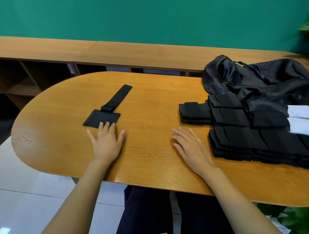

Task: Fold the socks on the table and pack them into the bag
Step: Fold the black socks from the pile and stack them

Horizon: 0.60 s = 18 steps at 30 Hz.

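- The sock [107, 109] being folded lies on the left half of the table [150, 102]. Its near end is doubled into a flat square, and its long leg stretches away toward the far edge.
- The left hand [106, 141] lies flat and relaxed and grasps nothing. Its fingertips [107, 125] press on the square's near edge.
- The right hand [189, 146] rests flat on bare wood with straight fingers, holding nothing. It is just beside the pile of folded socks [246, 130] and apart from the sock being folded.
- The step in hand looks like finishing this fold. Pinning the square with the left fingertips should stop it sliding on the smooth wood while the right hand takes the far end of the leg.
- The leg is best brought back in lengths that match the square, edges lined up and each turn pressed flat, so the bundle does not spring open.
- The right forearm passes near the pile, so it should lift clear rather than sweep across it.
- The bag [256, 80] lies slumped at the far right, behind the pile. Its opening is hard to make out, so it will probably need spreading before anything goes in.
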### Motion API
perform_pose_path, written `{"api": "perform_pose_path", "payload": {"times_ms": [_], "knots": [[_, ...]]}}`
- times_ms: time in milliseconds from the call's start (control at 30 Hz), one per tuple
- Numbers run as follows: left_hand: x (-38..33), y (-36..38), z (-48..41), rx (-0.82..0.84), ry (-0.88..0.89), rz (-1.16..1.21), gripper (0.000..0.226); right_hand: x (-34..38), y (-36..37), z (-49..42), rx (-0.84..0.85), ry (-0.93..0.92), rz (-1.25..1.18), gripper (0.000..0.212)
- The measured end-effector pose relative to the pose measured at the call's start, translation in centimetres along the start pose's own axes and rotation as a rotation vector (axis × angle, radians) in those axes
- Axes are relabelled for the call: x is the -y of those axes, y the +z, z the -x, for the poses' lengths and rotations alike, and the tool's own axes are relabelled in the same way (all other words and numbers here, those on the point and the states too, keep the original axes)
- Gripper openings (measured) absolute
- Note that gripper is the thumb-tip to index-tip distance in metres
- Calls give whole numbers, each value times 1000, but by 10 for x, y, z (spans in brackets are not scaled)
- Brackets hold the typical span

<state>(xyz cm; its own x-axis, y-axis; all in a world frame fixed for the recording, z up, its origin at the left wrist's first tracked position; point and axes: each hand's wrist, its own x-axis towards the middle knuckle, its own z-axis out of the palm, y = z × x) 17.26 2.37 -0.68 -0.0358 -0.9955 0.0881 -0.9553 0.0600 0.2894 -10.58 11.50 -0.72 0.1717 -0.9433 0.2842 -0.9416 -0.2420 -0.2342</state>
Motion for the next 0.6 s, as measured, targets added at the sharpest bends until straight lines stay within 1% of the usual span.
{"api": "perform_pose_path", "payload": {"times_ms": [100,200,267,367,433,467,500,533,600], "knots": [[-32,5,23,-12,137,16,62,5,-1,2,-12,19,-37,35],[-73,11,50,-32,258,26,73,11,-2,6,14,44,-77,39],[-97,17,68,-26,332,85,75,11,-3,12,27,56,-101,41],[-120,20,92,56,444,230,75,5,-6,25,46,84,-110,41],[-124,20,100,118,490,373,67,1,-8,34,66,88,-90,41],[-123,19,101,143,500,440,57,0,-9,37,67,89,-76,41],[-119,19,100,146,507,485,47,-2,-9,40,61,93,-65,41],[-113,20,97,124,515,502,41,-2,-10,42,52,99,-59,40],[-95,22,90,78,528,466,44,-2,-10,44,39,112,-59,39]]}}
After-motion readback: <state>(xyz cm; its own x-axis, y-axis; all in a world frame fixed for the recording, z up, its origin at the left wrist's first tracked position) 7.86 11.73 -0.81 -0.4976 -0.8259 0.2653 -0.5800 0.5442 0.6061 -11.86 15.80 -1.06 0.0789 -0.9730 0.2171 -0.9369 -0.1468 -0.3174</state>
